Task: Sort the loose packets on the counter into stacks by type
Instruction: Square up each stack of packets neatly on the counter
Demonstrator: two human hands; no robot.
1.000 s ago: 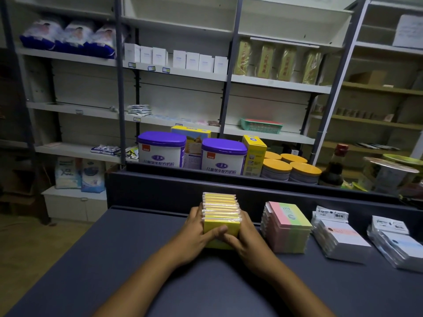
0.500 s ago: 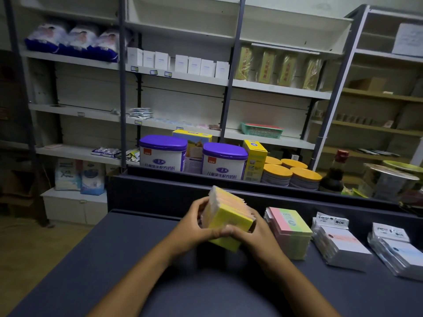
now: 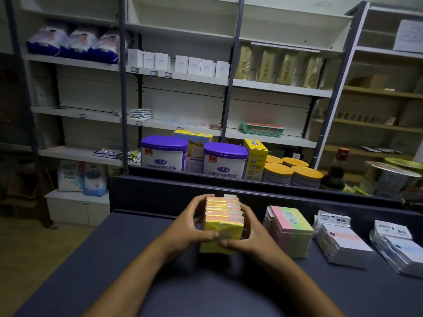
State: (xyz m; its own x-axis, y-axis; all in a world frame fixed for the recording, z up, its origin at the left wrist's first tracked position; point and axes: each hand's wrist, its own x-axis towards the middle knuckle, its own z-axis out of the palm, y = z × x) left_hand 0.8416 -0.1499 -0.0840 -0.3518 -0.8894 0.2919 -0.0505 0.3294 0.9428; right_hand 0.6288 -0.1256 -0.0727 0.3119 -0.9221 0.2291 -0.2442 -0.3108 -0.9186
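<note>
Dark-blue laminate counter [image 3: 114, 259] carries three finished stacks along its right half: pink-and-green packets [image 3: 290, 227], white packets with an orange band [image 3: 343, 241], and white-and-blue sachets [image 3: 398, 248] nearest the right edge. Near the counter's middle, the left hand [image 3: 185, 227] and right hand [image 3: 249, 234] clasp a block of yellow foil-edged packets [image 3: 225, 221] from both sides. Squaring the edges before setting it beside the pink-and-green stack should prevent slipping.

- The white packet stack [image 3: 399, 251] at far right is cut off by the frame edge.
- Print on the white boxes [image 3: 194, 65] is too small to read.
- The yellow packet stack [image 3: 223, 221] has its sides hidden behind both hands.
</note>
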